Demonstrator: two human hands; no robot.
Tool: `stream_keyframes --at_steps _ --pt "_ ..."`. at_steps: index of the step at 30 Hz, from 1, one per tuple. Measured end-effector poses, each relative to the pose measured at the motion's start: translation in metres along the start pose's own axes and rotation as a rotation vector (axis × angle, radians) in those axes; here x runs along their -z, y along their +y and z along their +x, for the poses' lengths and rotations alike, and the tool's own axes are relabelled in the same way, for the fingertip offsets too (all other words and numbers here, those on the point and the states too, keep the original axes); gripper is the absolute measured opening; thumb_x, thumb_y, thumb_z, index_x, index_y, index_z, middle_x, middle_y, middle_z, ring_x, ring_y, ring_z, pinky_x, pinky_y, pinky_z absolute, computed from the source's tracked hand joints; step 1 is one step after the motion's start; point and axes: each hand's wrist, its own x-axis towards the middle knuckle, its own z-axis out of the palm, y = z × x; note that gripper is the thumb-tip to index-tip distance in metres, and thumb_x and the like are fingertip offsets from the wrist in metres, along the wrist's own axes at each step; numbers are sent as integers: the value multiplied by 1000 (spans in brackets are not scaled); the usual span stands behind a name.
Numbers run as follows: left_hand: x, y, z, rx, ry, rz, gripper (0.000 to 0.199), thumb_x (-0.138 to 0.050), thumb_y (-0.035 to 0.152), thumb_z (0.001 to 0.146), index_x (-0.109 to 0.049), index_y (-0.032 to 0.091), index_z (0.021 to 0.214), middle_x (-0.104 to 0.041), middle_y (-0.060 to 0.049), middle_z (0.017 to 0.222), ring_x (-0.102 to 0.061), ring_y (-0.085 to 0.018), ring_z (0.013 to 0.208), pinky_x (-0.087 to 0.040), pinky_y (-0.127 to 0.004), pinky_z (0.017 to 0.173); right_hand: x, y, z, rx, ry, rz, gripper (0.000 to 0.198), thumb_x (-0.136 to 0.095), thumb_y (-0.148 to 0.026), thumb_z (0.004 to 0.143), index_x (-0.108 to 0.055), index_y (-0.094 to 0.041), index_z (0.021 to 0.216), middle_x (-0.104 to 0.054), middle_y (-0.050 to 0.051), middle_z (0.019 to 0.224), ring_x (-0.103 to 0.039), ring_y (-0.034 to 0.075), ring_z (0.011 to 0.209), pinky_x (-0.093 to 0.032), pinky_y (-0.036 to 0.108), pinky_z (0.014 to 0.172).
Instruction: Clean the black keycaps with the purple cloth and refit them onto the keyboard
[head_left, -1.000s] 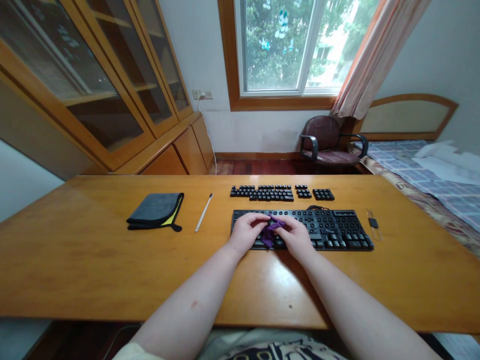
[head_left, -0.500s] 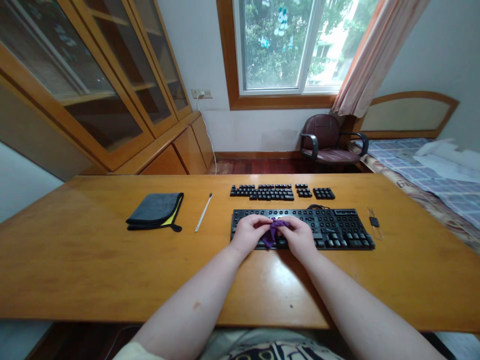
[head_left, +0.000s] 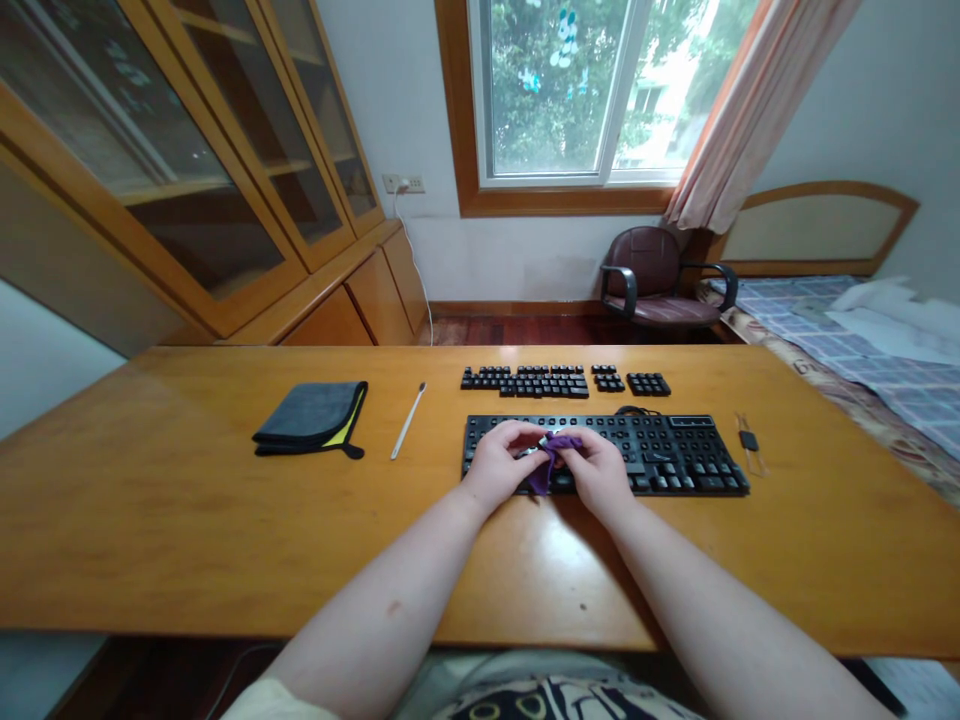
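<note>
Over the left half of a black keyboard (head_left: 679, 455), my two hands meet at the fingertips. My left hand (head_left: 499, 462) pinches a small, pale-glinting piece (head_left: 542, 442), seemingly a keycap, mostly covered by fingers and cloth. A purple cloth (head_left: 541, 478) is gripped in my right hand (head_left: 602, 470), bunched against that piece with one corner hanging down. Many key positions on the keyboard have no caps, while some caps sit at its lower right. Loose black keycaps (head_left: 544, 382) lie in rows behind the keyboard.
A folded grey cloth with yellow lining (head_left: 311, 415) lies at the left of the wooden desk (head_left: 225, 550). Beside it is a white toothbrush (head_left: 409, 422). A wire keycap puller (head_left: 748, 441) rests right of the keyboard. Beyond the desk stands an armchair (head_left: 656, 275).
The purple cloth has shifted slightly between my fingers, and a pale glint now shows at my left fingertips. Both hands stay in nearly the same place.
</note>
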Motion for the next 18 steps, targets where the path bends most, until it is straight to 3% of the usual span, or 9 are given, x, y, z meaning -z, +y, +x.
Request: stream_keyframes --at_steps 12,18 --pt "3 -1 2 -47 44 -6 27 -65 17 72 -63 16 99 -65 -8 100 -63 -17 94 -49 -34 92 7 4 5 -48 169 136 24 -57 -35 77 -63 -19 93 -65 2 70 -57 15 57 -50 29 56" --pt "4 -1 2 -112 58 89 26 -63 17 73 -62 17 100 -65 -7 101 -62 -17 94 -49 -34 91 4 3 4 -47 121 225 26 -59 -37 77 -63 -20 96 -66 2 74 -58 15 59 -50 30 57"
